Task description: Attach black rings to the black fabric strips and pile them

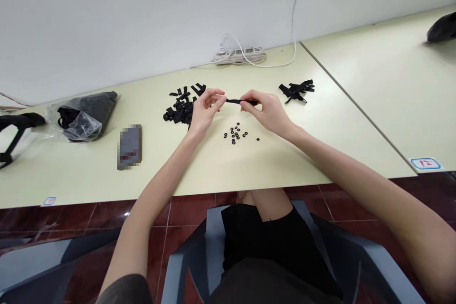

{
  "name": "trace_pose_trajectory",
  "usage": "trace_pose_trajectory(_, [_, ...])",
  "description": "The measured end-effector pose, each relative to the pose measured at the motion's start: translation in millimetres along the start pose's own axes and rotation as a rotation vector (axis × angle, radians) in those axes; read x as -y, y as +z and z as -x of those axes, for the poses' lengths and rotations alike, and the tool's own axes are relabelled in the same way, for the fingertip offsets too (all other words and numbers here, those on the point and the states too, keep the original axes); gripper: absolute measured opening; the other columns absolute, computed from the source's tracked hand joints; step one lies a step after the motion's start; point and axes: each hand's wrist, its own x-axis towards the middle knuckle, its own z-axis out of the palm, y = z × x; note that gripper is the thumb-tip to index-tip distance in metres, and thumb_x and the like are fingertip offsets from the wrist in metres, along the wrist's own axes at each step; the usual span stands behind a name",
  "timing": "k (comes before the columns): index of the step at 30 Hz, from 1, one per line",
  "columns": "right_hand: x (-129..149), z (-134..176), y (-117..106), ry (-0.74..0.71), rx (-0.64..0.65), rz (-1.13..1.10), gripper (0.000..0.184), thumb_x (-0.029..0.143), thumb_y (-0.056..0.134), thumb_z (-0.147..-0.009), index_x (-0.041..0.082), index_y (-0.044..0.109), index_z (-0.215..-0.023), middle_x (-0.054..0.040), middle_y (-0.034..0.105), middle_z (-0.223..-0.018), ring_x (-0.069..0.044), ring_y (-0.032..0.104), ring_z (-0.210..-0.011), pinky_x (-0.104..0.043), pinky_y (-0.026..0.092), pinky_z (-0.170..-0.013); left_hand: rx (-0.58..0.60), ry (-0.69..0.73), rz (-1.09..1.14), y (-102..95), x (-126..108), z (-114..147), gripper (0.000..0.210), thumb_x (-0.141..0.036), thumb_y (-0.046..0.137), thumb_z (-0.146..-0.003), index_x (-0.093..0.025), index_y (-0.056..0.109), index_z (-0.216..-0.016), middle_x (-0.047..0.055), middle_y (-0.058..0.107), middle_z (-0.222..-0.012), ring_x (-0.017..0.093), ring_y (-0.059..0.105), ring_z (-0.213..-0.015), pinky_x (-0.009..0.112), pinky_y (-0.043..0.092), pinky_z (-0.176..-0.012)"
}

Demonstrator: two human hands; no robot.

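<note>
A black strap strip [234, 101] is stretched level between my two hands, above the pale table. My left hand [205, 110] pinches its left end between thumb and fingers. At the other end, my right hand [264, 108] is closed on the strip, and a short piece shows past its thumb. Several small black rings [236, 134] lie scattered on the table just below the hands. Beside my left hand is a heap of short black strips [181, 110], partly hidden by it. A smaller pile of black strips [296, 90] lies beyond my right hand.
A power strip [238, 55] with a white cable sits against the wall. To the left are a blurred-out dark flat object [129, 147] and a black item in a clear plastic bag [87, 116]. The table's front edge [249, 191] runs above my lap.
</note>
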Motion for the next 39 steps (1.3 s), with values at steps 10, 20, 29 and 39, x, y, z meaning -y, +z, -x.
trace_pose_trajectory(10, [-4.9,4.1,3.1,0.041,0.077,-0.151,0.046,0.073,0.078,-0.101,0.029,0.064,-0.101,-0.0042,0.083,-0.091,-0.027,0.082,-0.089,-0.048,0.064,-0.091,0.334,0.015,-0.078,11.4,-9.6,11.2,0.046,-0.069,0.087,-0.097,-0.028,0.083,-0.115,0.008,0.083,-0.126,0.025,0.077,-0.116,0.037,0.059,-0.095])
trace_pose_trajectory(20, [-5.0,3.2,1.4,0.028,0.109,-0.128,0.038,0.067,0.075,-0.104,0.030,0.064,-0.105,-0.0050,0.086,-0.096,-0.029,0.082,-0.096,-0.051,0.064,-0.095,0.296,0.007,-0.054,7.5,-7.9,9.6,0.051,-0.074,0.093,-0.089,-0.026,0.088,-0.101,0.008,0.087,-0.104,0.025,0.079,-0.098,0.039,0.060,-0.089])
trace_pose_trajectory(29, [-9.4,4.1,2.9,-0.104,0.003,0.211,0.019,0.046,0.069,-0.109,0.030,0.058,-0.106,-0.0101,0.077,-0.114,-0.032,0.072,-0.107,-0.051,0.060,-0.095,0.249,-0.046,-0.098,6.5,-4.2,8.7,0.041,-0.067,0.093,-0.091,-0.027,0.092,-0.102,0.007,0.086,-0.098,0.023,0.074,-0.090,0.040,0.058,-0.086])
trace_pose_trajectory(39, [-9.5,7.5,7.4,-0.052,0.034,0.435,0.017,0.033,0.059,-0.111,0.028,0.058,-0.095,-0.0058,0.073,-0.089,-0.025,0.061,-0.078,-0.042,0.047,-0.080,0.172,-0.124,-0.023,18.0,-4.5,16.2,0.027,-0.054,0.093,-0.092,-0.028,0.093,-0.101,0.007,0.088,-0.111,0.022,0.075,-0.095,0.039,0.064,-0.088])
